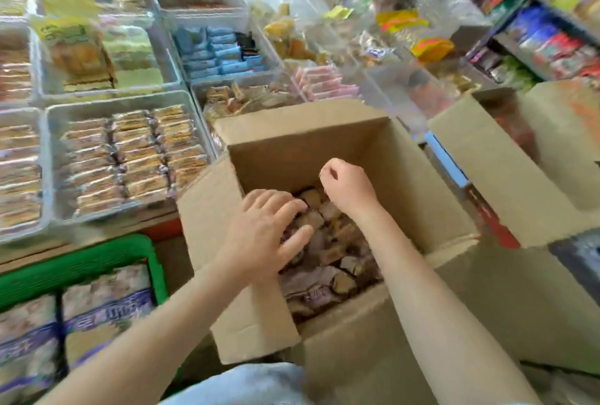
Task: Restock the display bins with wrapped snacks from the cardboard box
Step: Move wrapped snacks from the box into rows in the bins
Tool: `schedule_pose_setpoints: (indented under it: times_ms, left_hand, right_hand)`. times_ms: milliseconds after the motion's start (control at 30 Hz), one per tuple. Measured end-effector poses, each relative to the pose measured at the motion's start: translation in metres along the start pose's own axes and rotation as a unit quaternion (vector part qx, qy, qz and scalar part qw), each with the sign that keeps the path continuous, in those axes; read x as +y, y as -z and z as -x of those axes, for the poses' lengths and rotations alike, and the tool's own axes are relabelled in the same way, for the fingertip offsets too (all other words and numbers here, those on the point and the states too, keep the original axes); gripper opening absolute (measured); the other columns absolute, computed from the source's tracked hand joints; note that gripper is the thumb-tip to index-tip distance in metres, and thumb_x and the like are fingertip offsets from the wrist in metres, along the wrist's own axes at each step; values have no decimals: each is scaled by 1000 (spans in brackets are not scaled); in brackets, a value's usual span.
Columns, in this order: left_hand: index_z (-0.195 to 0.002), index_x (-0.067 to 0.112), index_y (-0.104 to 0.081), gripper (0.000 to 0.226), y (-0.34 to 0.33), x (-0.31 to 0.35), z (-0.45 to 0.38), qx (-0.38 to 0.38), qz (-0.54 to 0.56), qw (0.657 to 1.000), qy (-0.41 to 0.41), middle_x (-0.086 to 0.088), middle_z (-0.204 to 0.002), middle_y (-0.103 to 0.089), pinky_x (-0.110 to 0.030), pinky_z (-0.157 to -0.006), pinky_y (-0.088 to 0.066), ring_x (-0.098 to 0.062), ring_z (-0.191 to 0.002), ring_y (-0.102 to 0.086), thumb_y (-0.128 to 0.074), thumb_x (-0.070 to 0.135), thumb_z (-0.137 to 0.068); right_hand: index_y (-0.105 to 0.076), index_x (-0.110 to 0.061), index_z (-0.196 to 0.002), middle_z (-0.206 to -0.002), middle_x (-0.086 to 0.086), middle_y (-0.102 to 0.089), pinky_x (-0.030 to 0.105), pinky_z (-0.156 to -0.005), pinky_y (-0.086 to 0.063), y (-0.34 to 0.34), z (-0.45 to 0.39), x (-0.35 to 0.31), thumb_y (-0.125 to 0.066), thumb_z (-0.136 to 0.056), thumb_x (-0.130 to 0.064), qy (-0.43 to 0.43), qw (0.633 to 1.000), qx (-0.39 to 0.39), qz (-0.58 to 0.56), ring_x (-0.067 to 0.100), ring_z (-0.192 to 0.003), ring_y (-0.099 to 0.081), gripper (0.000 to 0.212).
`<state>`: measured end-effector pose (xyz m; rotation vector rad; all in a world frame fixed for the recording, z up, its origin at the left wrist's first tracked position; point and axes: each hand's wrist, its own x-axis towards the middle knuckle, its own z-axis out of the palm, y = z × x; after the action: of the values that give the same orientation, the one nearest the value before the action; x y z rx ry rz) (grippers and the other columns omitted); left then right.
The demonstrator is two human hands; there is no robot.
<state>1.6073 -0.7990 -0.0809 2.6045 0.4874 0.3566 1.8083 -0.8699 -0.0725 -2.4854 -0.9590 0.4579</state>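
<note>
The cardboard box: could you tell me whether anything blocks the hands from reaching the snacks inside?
Nothing visible does. The cardboard box has its flaps folded out, and the left hand already rests on the wrapped snacks, with the right hand just above them.

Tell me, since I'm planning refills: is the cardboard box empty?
No. The cardboard box holds wrapped snacks across its visible bottom; flaps open.

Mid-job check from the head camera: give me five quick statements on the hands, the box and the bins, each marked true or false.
1. The open brown cardboard box is empty. False: wrapped snacks fill its bottom.
2. The left hand reaches into the box onto the snacks. True.
3. The right hand rests on the green plastic basket. False: it is over the box.
4. The clear plastic bin left of the box holds rows of packets. True.
5. The box flaps are taped shut. False: they stand open.
</note>
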Motion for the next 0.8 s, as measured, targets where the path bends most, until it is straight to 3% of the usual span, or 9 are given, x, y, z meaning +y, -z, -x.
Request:
schedule_pose_setpoints:
  times_ms: [100, 167, 233, 333, 467, 500, 633, 733, 800]
  left_hand:
    - [-124, 27, -68, 54, -21, 10, -15, -46, -69, 996, 16, 4, -112, -72, -39, -108, -25, -21, -115, -59, -33, 59, -97]
    - [-131, 30, -62, 53, -20, 8, -15, -60, -104, 992, 30, 5, -119, -70, -39, -110, -23, -19, -120, -54, -36, 59, -96]
    - [-134, 32, -59, 52, -16, 4, -11, -71, -113, 990, 54, 7, -123, -68, -38, -111, -23, -17, -124, -50, -36, 59, -97]
    - [-133, 31, -61, 53, -13, 5, -5, -70, -110, 988, 77, 9, -122, -68, -38, -109, -28, -16, -123, -51, -33, 57, -96]
    - [-130, 30, -63, 50, -14, 10, -6, -60, -113, 988, 89, 9, -118, -69, -38, -108, -31, -16, -119, -51, -36, 55, -96]
    - [-130, 30, -63, 50, -15, 11, -6, -56, -114, 988, 89, 9, -118, -69, -38, -108, -31, -15, -119, -51, -36, 55, -96]
    - [-130, 32, -62, 48, -18, 13, -2, -46, -125, 988, 82, 10, -119, -68, -37, -108, -29, -14, -119, -50, -36, 55, -96]
    - [-136, 31, -57, 53, -18, 13, 2, -32, -120, 988, 86, 8, -127, -65, -37, -112, -28, -15, -124, -48, -36, 57, -95]
    - [-147, 31, -43, 60, -16, 12, 3, -11, -101, 990, 100, 5, -142, -54, -36, -117, -24, -17, -134, -42, -42, 58, -94]
  right_hand:
    - [-66, -14, -112, -112, 6, -65, 36, -80, -48, -12, -31, 57, -45, -101, -25, -29, 973, -192, 127, 28, -99, -60, 26]
    - [-60, -10, -127, -115, 8, -61, 37, -85, -50, -43, -40, 80, -47, -102, -22, -14, 924, -319, 212, 31, -109, -59, 32]
    - [-58, -14, -130, -117, 8, -62, 37, -87, -51, -82, -40, 91, -50, -101, -32, 18, 860, -417, 295, 30, -108, -60, 36]
    - [-52, -21, -144, -141, 5, -53, 44, -108, -42, -135, -40, 101, -49, -101, -42, 70, 779, -486, 390, 28, -126, -52, 48]
    - [-54, -32, -137, -140, -1, -53, 49, -99, -49, -197, -73, 156, -62, -79, -56, 60, 700, -547, 455, 28, -115, -55, 63]
    - [-54, -31, -137, -140, 0, -52, 49, -97, -50, -193, -72, 159, -61, -76, -58, 45, 696, -560, 447, 29, -114, -55, 67]
    - [-48, -18, -144, -144, 8, -50, 39, -100, -48, -104, -35, 106, -59, -95, -44, -20, 744, -590, 312, 28, -117, -55, 57]
    - [-41, -17, -147, -146, 16, -47, 39, -95, -54, -59, -35, 82, -71, -88, -50, -118, 788, -598, 89, 28, -106, -62, 74]
    - [-38, -16, -149, -140, 22, -49, 42, -98, -54, -31, -36, 64, -73, -84, -51, -131, 801, -575, -105, 30, -104, -67, 82]
